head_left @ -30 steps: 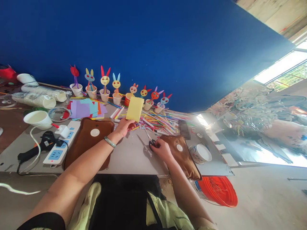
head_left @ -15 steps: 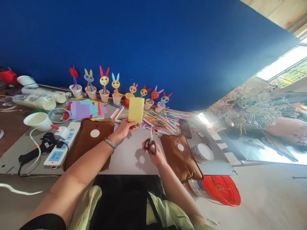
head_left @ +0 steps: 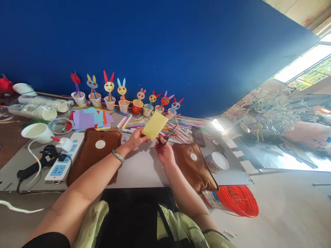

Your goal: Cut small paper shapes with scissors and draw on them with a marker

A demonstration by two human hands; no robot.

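Observation:
My left hand [head_left: 138, 139] pinches the lower left corner of a yellow sheet of paper [head_left: 155, 125], held tilted above the table. Just right of it, my right hand [head_left: 164, 151] grips a pair of scissors [head_left: 168, 134] with dark handles, its blades pointing up and to the right. The blades are close to the paper's right side; whether they touch cannot be made out. Behind the hands lies a heap of coloured pipe cleaners [head_left: 181, 130]. A row of paper cups carries rabbit-faced figures, among them a red cup [head_left: 137, 107] behind the sheet.
Brown cushioned pads [head_left: 90, 162] [head_left: 192, 168] flank my arms. To the left are a power strip [head_left: 63, 165], a glue gun [head_left: 38, 163], a white bowl [head_left: 36, 132] and coloured paper sheets [head_left: 84, 119]. A paper tub [head_left: 217, 162] stands right, above an orange bucket [head_left: 239, 201] on the floor.
The yellow paper has tilted clockwise and shifted right. My right hand has risen toward it, and the scissors have turned from upright to slanting right.

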